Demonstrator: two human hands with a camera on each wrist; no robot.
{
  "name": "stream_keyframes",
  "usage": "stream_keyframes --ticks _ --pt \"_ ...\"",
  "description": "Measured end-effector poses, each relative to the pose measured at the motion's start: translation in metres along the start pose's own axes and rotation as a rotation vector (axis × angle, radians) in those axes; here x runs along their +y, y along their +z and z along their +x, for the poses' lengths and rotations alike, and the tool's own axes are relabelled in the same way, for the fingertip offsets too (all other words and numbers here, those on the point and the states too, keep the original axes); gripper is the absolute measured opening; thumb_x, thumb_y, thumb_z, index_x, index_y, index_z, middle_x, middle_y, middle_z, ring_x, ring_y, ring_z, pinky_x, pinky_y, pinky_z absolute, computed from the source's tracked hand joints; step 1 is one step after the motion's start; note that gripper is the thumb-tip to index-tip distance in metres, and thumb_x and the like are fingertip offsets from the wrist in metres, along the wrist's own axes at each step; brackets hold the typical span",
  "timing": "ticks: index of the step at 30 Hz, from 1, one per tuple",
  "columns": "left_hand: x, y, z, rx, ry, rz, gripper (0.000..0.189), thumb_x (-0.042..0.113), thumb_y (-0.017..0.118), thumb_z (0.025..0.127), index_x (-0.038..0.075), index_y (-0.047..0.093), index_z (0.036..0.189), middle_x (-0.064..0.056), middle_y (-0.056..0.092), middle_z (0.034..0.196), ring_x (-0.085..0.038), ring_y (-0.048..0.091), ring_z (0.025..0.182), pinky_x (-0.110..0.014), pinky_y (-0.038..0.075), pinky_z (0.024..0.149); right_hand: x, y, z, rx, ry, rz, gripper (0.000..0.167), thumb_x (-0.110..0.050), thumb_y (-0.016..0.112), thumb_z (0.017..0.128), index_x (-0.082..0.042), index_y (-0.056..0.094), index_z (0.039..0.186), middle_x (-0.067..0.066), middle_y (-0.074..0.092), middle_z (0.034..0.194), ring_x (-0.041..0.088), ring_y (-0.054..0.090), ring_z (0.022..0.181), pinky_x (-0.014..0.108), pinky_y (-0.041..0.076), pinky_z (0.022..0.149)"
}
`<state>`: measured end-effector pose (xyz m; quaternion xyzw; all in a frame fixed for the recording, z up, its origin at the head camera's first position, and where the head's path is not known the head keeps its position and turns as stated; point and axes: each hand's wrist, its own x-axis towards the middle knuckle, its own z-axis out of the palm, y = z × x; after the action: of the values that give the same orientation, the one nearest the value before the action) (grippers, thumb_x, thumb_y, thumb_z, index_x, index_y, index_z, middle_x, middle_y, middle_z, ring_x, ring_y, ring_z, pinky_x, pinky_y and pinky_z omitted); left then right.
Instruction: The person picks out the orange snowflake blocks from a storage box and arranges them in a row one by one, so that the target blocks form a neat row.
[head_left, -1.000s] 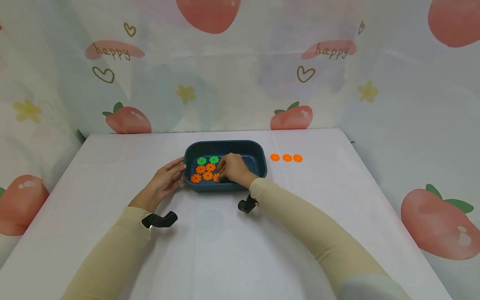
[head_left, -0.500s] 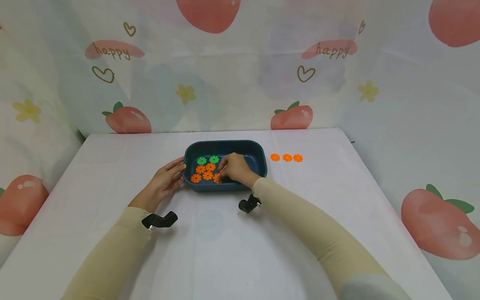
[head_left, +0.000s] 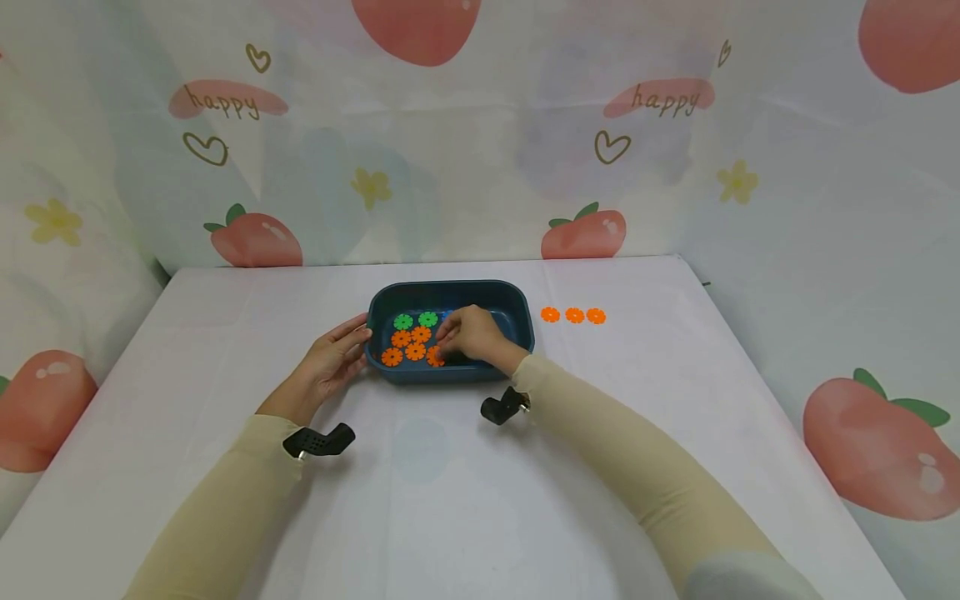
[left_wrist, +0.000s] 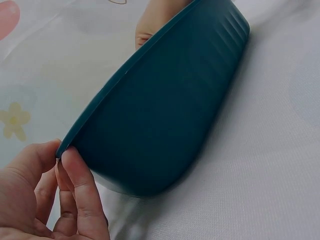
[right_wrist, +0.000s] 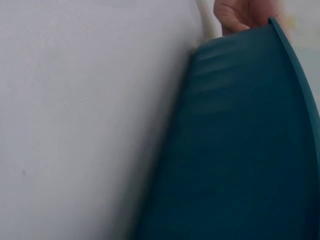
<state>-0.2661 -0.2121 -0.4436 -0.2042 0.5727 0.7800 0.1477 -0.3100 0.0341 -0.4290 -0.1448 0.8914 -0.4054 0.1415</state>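
Two bare hands are working at a dark blue tub (head_left: 435,377), which is standing on the white tabletop (head_left: 442,508), toward its far edge. The left arm, in a cream sleeve (head_left: 217,508), is stretching forward, and the left hand (head_left: 330,365) is lying at the tub's left end. Its grip is pinching the rim: in the left wrist view, the thumb is touching the edge while the index finger is pressing on the outer wall.

The right arm is slanting in from the lower right, its wrist crossing over the tub's front rim. The right hand (head_left: 474,335) is hanging inside the tub, knuckles up and fingers bending downward. Its fingertips are blurring, so I cannot tell whether that grip is holding anything.

Inside the tub, two green discs (head_left: 402,322) are lying side by side toward the back. Five orange discs (head_left: 416,352) are lying in front of them, two in the middle and three along the front; the rightmost is sitting right by the blurred fingertips. A bit of blue is peeking out behind the right hand, mostly covered. Three loose orange discs (head_left: 574,316) are forming a row on the tabletop, just right of the tub.
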Motion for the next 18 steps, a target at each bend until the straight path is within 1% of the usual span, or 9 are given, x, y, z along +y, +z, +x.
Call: stream_keyframes --ticks 3,7,10,13,18 --pt "0.000 0.000 0.000 -0.003 -0.003 -0.005 0.054 0.019 0.065 0.096 0.022 0.048 0.147 0.006 0.065 0.106 -0.008 0.063 0.083 -0.016 0.054 0.063 0.004 -0.003 0.000 -0.008 0.000 0.025 0.016 -0.007 0.081 0.080 -0.003 0.075 0.094 0.010 0.074 0.090 0.016 0.068 0.081 0.024 0.055 0.074" --pt "0.000 -0.001 0.000 0.002 -0.010 -0.011 0.054 0.019 0.065 0.096 0.023 0.049 0.146 0.006 0.066 0.103 -0.008 0.063 0.083 -0.016 0.054 0.064 0.011 -0.009 -0.001 -0.023 0.013 0.108 0.018 -0.007 0.080 0.082 -0.002 0.074 0.098 0.011 0.075 0.093 0.017 0.071 0.082 0.026 0.057 0.077" --pt "0.001 -0.001 0.000 0.008 -0.012 -0.009 0.054 0.019 0.065 0.096 0.023 0.049 0.146 0.007 0.065 0.103 -0.008 0.062 0.084 -0.016 0.054 0.064 0.015 -0.016 0.000 -0.035 0.016 0.147 0.017 -0.007 0.077 0.084 -0.001 0.073 0.100 0.012 0.075 0.094 0.017 0.072 0.081 0.028 0.058 0.078" --pt "0.001 0.000 -0.001 0.011 -0.009 -0.001 0.053 0.019 0.065 0.096 0.023 0.049 0.146 0.006 0.064 0.106 -0.008 0.062 0.085 -0.016 0.054 0.064 0.019 -0.022 0.000 -0.047 0.016 0.151 0.017 -0.007 0.076 0.086 -0.002 0.073 0.101 0.012 0.075 0.095 0.017 0.071 0.082 0.029 0.058 0.079" --pt "0.001 0.001 -0.002 0.010 -0.004 0.005 0.054 0.019 0.065 0.096 0.023 0.049 0.147 0.006 0.063 0.108 -0.009 0.061 0.086 -0.016 0.054 0.065 0.022 -0.032 0.002 -0.063 0.025 0.121 0.017 -0.009 0.074 0.088 -0.004 0.074 0.104 0.011 0.075 0.099 0.017 0.070 0.085 0.029 0.058 0.081"
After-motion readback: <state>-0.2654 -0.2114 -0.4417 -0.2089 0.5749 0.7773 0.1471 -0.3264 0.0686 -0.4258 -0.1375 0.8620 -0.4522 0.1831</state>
